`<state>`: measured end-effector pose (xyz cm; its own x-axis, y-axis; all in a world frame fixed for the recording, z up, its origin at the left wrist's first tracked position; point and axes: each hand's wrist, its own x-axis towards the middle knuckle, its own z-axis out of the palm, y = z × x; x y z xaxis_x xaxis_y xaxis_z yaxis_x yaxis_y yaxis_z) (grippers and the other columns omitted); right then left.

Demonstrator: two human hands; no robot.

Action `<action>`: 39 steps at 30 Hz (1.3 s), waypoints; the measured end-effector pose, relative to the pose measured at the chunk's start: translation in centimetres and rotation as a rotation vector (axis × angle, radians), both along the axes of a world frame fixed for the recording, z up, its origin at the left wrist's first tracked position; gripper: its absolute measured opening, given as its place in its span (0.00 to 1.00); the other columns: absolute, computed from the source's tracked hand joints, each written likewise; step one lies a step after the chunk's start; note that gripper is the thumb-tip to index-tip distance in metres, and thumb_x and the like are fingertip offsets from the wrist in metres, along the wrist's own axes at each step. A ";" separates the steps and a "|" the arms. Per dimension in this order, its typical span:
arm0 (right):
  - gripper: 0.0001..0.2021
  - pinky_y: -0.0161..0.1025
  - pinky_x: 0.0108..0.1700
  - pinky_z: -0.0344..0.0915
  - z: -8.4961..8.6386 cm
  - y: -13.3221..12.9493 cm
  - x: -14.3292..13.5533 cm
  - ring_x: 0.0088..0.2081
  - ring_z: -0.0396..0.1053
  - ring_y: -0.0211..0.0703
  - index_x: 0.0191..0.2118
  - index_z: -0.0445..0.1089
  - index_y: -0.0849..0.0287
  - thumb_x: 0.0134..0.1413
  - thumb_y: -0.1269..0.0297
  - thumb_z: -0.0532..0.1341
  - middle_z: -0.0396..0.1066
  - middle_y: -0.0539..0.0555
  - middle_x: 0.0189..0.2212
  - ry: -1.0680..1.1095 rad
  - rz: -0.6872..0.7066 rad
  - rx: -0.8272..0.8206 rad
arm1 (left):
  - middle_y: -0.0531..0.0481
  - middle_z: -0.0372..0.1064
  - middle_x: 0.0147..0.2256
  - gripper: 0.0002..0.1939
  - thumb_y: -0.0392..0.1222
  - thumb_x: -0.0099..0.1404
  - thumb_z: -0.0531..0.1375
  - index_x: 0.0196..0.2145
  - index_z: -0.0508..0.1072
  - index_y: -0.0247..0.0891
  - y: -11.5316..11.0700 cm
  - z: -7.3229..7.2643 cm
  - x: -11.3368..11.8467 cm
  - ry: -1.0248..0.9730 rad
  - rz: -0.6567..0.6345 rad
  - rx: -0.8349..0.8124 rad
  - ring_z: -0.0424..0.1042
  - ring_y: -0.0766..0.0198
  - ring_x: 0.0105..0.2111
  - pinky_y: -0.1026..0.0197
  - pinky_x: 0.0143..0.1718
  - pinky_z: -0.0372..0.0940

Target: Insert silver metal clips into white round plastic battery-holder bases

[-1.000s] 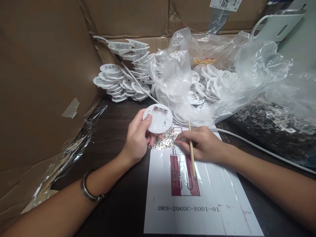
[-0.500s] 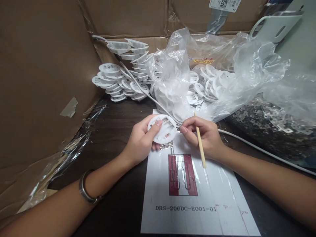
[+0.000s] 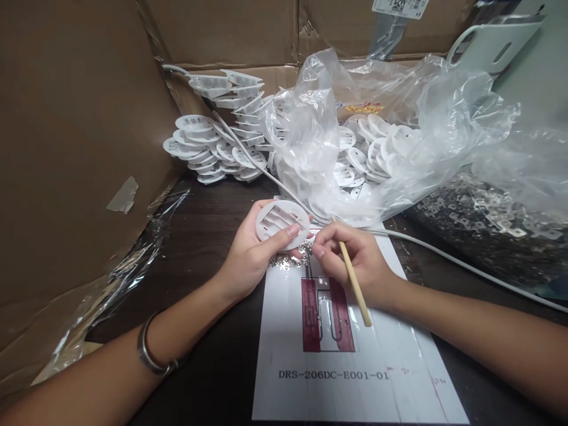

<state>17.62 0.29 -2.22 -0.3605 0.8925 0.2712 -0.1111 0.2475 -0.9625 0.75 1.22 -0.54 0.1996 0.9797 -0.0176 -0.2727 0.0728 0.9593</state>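
Observation:
My left hand is closed round a white round plastic battery holder, thumb on its face and fingers beneath. Slots and small metal contacts show in the holder. Just to its right, my right hand is closed around a thin wooden stick, which slants across the hand with its lower end toward me. Thumb and forefinger of that hand come together over the small metal pieces; whether they pinch one is too small to tell. Loose shiny metal contacts lie on the printed sheet under the holder.
More white round holders are stacked at the back left. A clear plastic bag holds others behind my hands. Many metal pieces fill a bag at the right. A white cable crosses the dark table. Cardboard walls stand around.
The holder has turned in my left hand and shifted slightly left, uncovering more metal contacts below. My right hand has moved left and slightly down with the wooden stick.

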 end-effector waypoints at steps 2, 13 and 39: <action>0.07 0.26 0.17 0.52 0.0 0.0 -0.1 0.16 0.53 0.26 0.29 0.64 0.61 0.57 0.67 0.60 0.56 0.42 0.15 0.022 0.014 -0.041 | 0.47 0.73 0.38 0.15 0.44 0.61 0.64 0.44 0.67 0.37 0.0 -0.1 0.0 -0.014 -0.047 0.029 0.73 0.65 0.30 0.64 0.30 0.71; 0.11 0.27 0.17 0.52 -0.6 0.5 -0.4 0.16 0.52 0.26 0.29 0.63 0.60 0.57 0.59 0.62 0.54 0.41 0.14 0.028 -0.125 -0.211 | 0.45 0.72 0.45 0.17 0.52 0.68 0.54 0.46 0.73 0.39 -0.6 -0.2 0.2 0.075 -0.085 0.117 0.71 0.62 0.38 0.64 0.35 0.68; 0.13 0.29 0.18 0.55 -0.4 0.4 -0.3 0.18 0.57 0.29 0.31 0.62 0.59 0.57 0.56 0.62 0.57 0.42 0.16 -0.087 -0.221 -0.070 | 0.46 0.66 0.53 0.18 0.51 0.70 0.52 0.52 0.68 0.42 -1.0 -0.4 0.1 0.029 -0.202 0.084 0.70 0.60 0.43 0.59 0.46 0.68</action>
